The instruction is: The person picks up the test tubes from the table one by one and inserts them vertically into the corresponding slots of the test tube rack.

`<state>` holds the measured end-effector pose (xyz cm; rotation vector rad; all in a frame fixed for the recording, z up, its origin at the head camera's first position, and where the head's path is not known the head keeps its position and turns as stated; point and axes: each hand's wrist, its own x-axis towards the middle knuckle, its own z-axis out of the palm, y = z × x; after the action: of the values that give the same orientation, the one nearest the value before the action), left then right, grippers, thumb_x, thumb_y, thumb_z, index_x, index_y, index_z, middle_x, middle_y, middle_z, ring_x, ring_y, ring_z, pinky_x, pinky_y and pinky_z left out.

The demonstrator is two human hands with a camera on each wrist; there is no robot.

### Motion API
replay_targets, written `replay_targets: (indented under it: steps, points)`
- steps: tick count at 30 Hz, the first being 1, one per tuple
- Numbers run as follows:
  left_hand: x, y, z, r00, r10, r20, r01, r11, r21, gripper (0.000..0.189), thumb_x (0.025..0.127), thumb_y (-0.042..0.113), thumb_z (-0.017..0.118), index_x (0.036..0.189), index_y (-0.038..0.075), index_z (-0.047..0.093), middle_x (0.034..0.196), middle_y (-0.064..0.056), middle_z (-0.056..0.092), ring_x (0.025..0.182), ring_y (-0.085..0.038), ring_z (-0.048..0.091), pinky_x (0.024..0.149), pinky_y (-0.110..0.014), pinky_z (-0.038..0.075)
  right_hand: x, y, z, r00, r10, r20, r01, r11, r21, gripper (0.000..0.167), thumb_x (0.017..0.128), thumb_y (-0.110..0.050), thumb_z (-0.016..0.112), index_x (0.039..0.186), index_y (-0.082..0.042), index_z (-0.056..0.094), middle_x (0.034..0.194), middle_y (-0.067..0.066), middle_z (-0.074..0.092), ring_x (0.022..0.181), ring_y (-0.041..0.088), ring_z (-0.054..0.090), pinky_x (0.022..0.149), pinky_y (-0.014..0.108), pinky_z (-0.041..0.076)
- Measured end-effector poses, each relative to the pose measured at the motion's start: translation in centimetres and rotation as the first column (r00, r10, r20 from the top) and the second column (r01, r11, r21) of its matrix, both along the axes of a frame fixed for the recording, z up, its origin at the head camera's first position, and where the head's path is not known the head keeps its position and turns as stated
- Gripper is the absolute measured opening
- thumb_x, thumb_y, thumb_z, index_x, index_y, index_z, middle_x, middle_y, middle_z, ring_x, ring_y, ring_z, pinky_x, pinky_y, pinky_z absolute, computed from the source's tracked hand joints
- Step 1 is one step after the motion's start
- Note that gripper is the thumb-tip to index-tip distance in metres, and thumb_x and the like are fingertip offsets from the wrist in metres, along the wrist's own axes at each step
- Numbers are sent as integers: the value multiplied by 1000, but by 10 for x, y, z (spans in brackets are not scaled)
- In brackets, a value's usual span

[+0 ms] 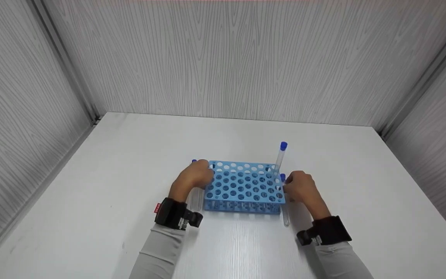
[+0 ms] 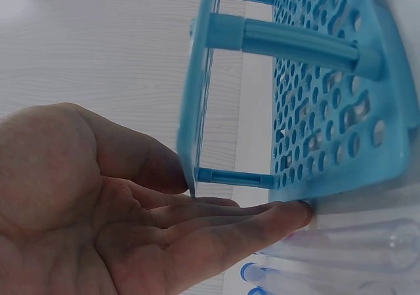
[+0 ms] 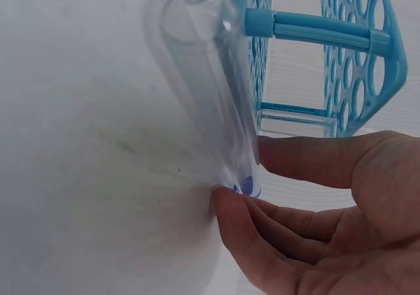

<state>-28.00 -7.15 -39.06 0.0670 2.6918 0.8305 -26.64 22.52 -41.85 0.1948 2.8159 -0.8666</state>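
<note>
A blue test tube rack [image 1: 245, 186] with rows of round holes stands on the white table. At its left end, my left hand [image 1: 196, 174] holds the rack, thumb at the edge of the top plate and fingers along the side, as the left wrist view shows. Beside the right end lies a clear test tube [image 3: 216, 98] with a blue cap. My right hand [image 1: 300, 186] pinches this tube near the cap between thumb and fingers. Another blue-capped tube [image 1: 279, 159] stands slightly tilted in the rack's back right corner.
Several clear tubes [image 1: 197, 199] with blue caps lie left of the rack, partly hidden by my left hand. Grey wood-grain panels [image 1: 223, 58] enclose the table [image 1: 223, 248] at the back and both sides.
</note>
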Motion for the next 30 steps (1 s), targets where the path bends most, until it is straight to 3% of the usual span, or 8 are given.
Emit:
replay_targets:
  steps: [7, 15, 30]
  points:
    - [1, -1, 0, 1000, -18, -18, 18, 1000, 1, 48, 102, 17, 38, 141, -7, 50, 126, -21, 61, 104, -31, 57, 93, -44, 48, -1, 0, -1, 1000, -9, 23, 10, 1000, -5, 37, 92, -10, 62, 123, 12, 61, 111, 26, 67, 85, 27, 66, 67, 30, 57]
    - [1, -1, 0, 1000, -15, -18, 15, 1000, -5, 47, 103, 17, 38, 142, -7, 50, 130, -22, 61, 106, -31, 57, 97, -45, 48, -1, 1, -1, 1000, -8, 19, 9, 999, -31, 36, 91, -7, 62, 121, 12, 61, 106, 25, 67, 77, 23, 66, 61, 27, 55]
    - [1, -1, 0, 1000, -1, -4, 1, 1000, 0, 48, 102, 18, 38, 142, -6, 49, 134, -23, 59, 110, -32, 56, 101, -45, 47, -1, 1, 0, 999, 2, 34, -1, 1000, -31, 36, 92, -7, 60, 123, 12, 60, 102, 22, 66, 78, 23, 65, 63, 28, 54]
